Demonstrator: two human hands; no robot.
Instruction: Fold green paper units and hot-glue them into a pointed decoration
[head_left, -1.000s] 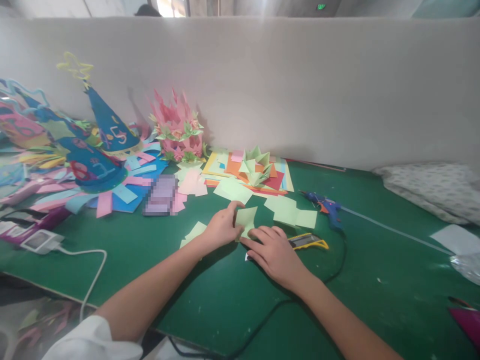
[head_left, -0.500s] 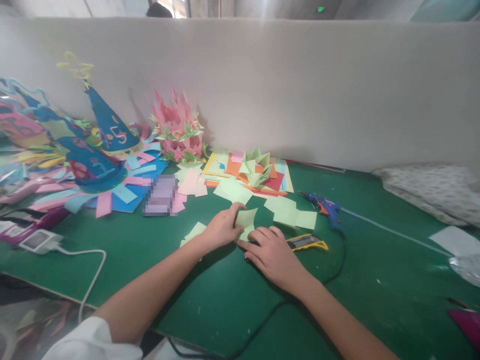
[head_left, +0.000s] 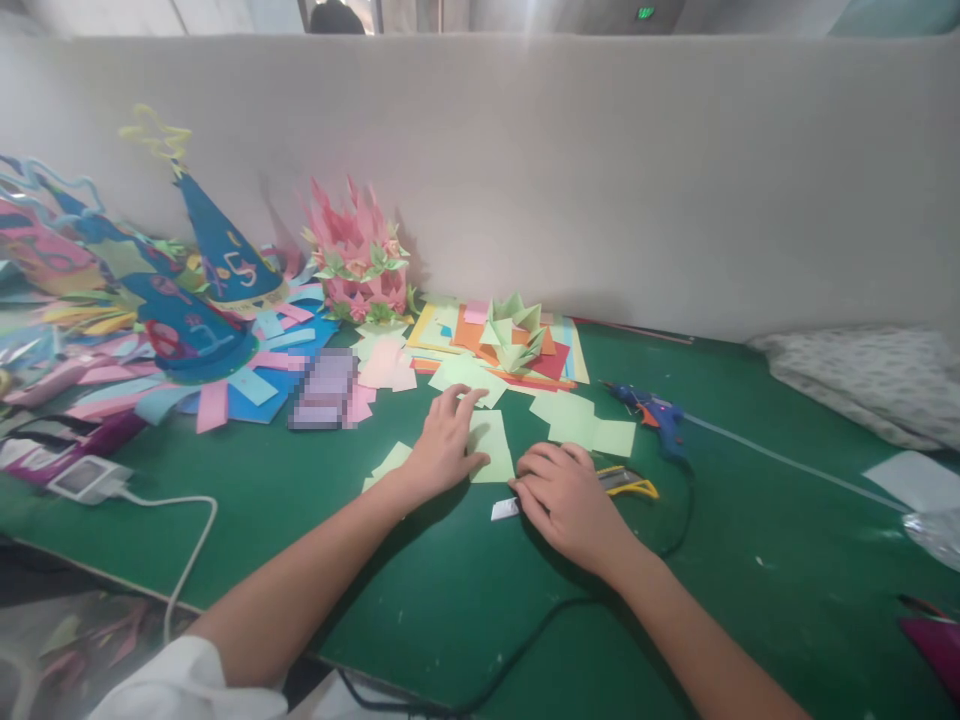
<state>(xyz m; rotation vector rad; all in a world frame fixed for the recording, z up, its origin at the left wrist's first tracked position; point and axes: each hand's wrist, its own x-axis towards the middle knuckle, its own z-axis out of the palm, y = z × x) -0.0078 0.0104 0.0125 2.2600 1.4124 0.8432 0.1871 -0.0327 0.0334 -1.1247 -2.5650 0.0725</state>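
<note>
White left sleeve (head_left: 187, 680), loose, seemingly short — left hand (head_left: 439, 448), right hand (head_left: 564, 502) bare.

A: Sample?
B: Pale green paper (head_left: 490, 450), plain, four-sided; part of its left side is covered.

A: State, pose?
B: Unfolded, lying about flat on the green tabletop (head_left: 435, 600). Any crease too faint to confirm.

A: Position?
B: Well in from the tabletop's near edge, short of its far edge; paper's far side roughly parallel to the latter.
</note>
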